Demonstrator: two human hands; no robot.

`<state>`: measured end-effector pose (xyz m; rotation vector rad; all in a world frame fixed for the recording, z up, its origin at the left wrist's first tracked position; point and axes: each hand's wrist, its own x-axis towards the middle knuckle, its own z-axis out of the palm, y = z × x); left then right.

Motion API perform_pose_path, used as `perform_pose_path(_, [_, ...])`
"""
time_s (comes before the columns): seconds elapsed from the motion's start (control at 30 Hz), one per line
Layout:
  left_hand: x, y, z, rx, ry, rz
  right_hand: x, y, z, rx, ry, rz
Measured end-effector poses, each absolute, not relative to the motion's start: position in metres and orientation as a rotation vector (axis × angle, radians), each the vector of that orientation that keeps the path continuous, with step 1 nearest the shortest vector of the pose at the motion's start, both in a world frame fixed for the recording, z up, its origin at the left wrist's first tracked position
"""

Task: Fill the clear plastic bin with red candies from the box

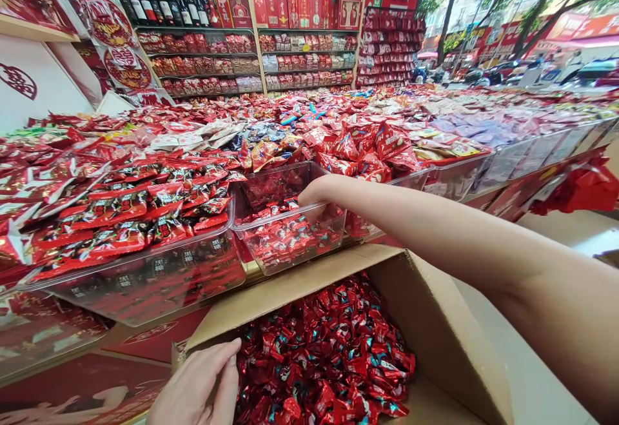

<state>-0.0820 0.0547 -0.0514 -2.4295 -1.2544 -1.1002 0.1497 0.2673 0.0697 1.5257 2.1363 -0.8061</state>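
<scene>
My right hand reaches down into a clear plastic bin partly filled with small red-wrapped candies. Its wrist is bent over the front rim, and the fingers are hidden among the candies and behind the plastic. Below the bin stands an open cardboard box, tilted, with a heap of shiny red and teal wrapped candies inside. At the box's left edge, my left hand is closed over the cardboard, thumb and forefinger close together beside the heap.
Left of the bin is a clear tray of red and black candy packets. Red triangular packets pile up on its right. More candy covers the long display behind. Shelves with bottles and red boxes line the back; the street shows at right.
</scene>
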Motion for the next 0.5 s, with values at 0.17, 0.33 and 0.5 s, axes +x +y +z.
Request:
perform_pose_path(0.17, [-0.076, 0.052, -0.052, -2.39, -1.326, -1.108, 0.153, 0.256, 0.085, 1.588, 2.617, -0.21])
perform_pose_path(0.33, [-0.073, 0.048, -0.053, -2.405, -1.398, -1.107, 0.165, 0.167, 0.095, 1.524, 3.331, -0.131])
perform_pose_path(0.5, [-0.072, 0.049, -0.052, -2.398, -1.398, -1.103, 0.173, 0.087, -0.018, 0.953, 2.975, -0.758])
